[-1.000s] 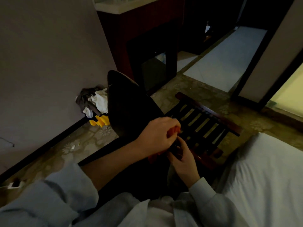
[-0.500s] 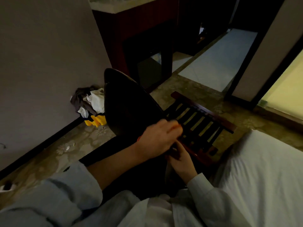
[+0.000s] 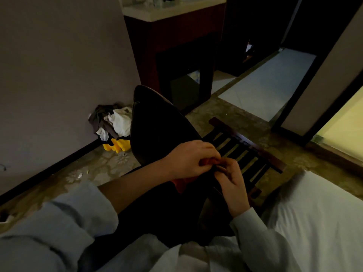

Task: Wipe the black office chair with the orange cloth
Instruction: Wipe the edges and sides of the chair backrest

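Observation:
The black office chair stands in front of me, its dark backrest rising at the centre and the seat lost in shadow below. Both hands meet over the chair's right side. My left hand grips the orange cloth, whose loose end hangs down below the palm. My right hand pinches the cloth's other part right beside the left fingertips. Most of the cloth is hidden under the hands.
A dark wooden slatted rack lies on the floor right of the chair. A white bed fills the lower right. A heap of clothes and a yellow item sits by the wall. A red-brown cabinet stands behind.
The hands stay together on the cloth and have shifted slightly right and up over the chair; the right hand's fingers have come up to pinch the cloth beside the left fingertips.

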Motion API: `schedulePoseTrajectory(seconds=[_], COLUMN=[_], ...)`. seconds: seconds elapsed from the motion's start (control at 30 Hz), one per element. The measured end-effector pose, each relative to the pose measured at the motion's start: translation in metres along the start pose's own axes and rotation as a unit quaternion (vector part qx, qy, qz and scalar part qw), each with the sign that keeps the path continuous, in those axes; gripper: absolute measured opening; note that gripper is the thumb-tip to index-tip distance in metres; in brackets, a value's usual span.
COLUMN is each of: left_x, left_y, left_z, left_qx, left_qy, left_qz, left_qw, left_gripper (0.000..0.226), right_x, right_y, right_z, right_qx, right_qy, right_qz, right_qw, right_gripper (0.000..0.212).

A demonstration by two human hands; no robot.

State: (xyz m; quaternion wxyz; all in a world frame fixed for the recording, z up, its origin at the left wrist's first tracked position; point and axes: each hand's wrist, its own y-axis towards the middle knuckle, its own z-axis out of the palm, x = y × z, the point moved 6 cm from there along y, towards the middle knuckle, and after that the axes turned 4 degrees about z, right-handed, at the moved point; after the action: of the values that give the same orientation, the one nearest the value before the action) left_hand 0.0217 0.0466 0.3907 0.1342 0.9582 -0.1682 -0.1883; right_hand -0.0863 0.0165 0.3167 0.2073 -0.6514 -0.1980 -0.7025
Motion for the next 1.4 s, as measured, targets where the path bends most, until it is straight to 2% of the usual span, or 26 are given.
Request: schedulePoseTrajectory(seconds=[0.1, 0.17, 0.27, 0.37, 0.47, 0.53, 0.6, 0.67, 0.73, 0.83, 0.9, 1.0, 1.1, 1.33, 1.4], left_x=[0.033, 0.056, 0.084, 0.114, 0.142, 0.152, 0.158, 0.163, 0.164, 0.152, 0.152, 0.166, 0.194, 0.238, 0.230], left_y=[0.007, 0.006, 0.006, 0.006, 0.001, -0.006, -0.018, -0.031, -0.034, -0.019, -0.011, -0.007, -0.009, -0.016, -0.013], left_z=[-0.019, -0.029, -0.034, -0.041, -0.046, -0.045, -0.046, -0.045, -0.042, -0.034, -0.031, -0.034, -0.042, -0.060, -0.058], left_qx=[-0.066, -0.114, -0.140, -0.182, -0.232, -0.282, -0.351, -0.398, -0.400, -0.340, -0.330, -0.348, -0.363, -0.428, -0.419], left_qy=[0.003, -0.012, 0.016, 0.036, 0.021, -0.005, -0.045, -0.074, -0.088, -0.054, -0.017, 0.010, 0.023, -0.014, -0.011], left_qz=[-0.065, -0.111, -0.147, -0.194, -0.257, -0.285, -0.319, -0.345, -0.311, -0.196, -0.161, -0.181, -0.242, -0.387, -0.375], left_qw=[0.996, 0.987, 0.979, 0.963, 0.938, 0.916, 0.879, 0.847, 0.858, 0.918, 0.930, 0.920, 0.900, 0.817, 0.827], left_gripper=[0.024, 0.022, 0.023, 0.021, 0.019, 0.019, 0.016, 0.019, 0.019, 0.020, 0.023, 0.022, 0.016, 0.012, 0.012], right_x=[0.015, 0.025, 0.041, 0.053, 0.061, 0.060, 0.055, 0.045, 0.034, 0.026, 0.025, 0.025, 0.023, 0.024, 0.025], right_y=[0.018, 0.033, 0.057, 0.083, 0.112, 0.132, 0.150, 0.160, 0.160, 0.164, 0.167, 0.170, 0.176, 0.188, 0.189], right_z=[0.010, 0.019, 0.038, 0.054, 0.068, 0.077, 0.088, 0.098, 0.104, 0.103, 0.102, 0.104, 0.107, 0.112, 0.112], right_qx=[0.027, 0.057, 0.127, 0.184, 0.194, 0.187, 0.183, 0.188, 0.206, 0.218, 0.223, 0.236, 0.251, 0.262, 0.260], right_qy=[-0.026, -0.100, -0.204, -0.308, -0.368, -0.378, -0.378, -0.357, -0.337, -0.349, -0.351, -0.346, -0.336, -0.281, -0.270], right_qz=[0.008, 0.009, 0.003, 0.004, -0.003, -0.005, 0.002, 0.019, 0.035, 0.040, 0.038, 0.030, 0.034, 0.053, 0.056], right_qw=[0.999, 0.993, 0.971, 0.934, 0.909, 0.907, 0.907, 0.915, 0.918, 0.910, 0.909, 0.907, 0.907, 0.922, 0.925], right_gripper=[0.035, 0.039, 0.038, 0.040, 0.048, 0.056, 0.060, 0.053, 0.048, 0.054, 0.059, 0.067, 0.066, 0.053, 0.051])
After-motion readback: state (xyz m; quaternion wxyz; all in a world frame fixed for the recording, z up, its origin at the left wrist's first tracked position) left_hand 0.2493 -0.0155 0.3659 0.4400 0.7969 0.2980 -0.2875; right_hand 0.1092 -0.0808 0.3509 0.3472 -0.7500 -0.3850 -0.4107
